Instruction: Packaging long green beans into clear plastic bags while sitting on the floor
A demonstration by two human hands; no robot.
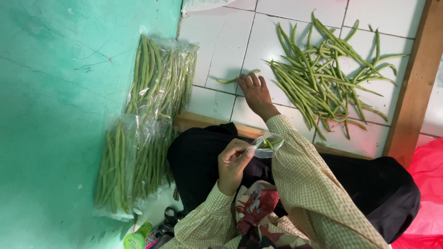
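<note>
The right hand (pixel 255 93) lies open beside a stray bean (pixel 237 78) pointing crosswise at its fingertips, while the left hand (pixel 233 163) pinches a plastic bag (pixel 267 145) nearer the body.

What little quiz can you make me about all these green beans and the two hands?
1. True or false: the loose pile of long green beans lies on the white tiled floor.
2. Pick one: what does the left hand pinch?
A) a small clear plastic bag with a few beans inside
B) a metal knife
C) a blue cup
3. Short answer: which hand reaches out to the single green bean lying apart from the pile?

Key
1. True.
2. A.
3. The right hand, with its fingers spread open.
</note>
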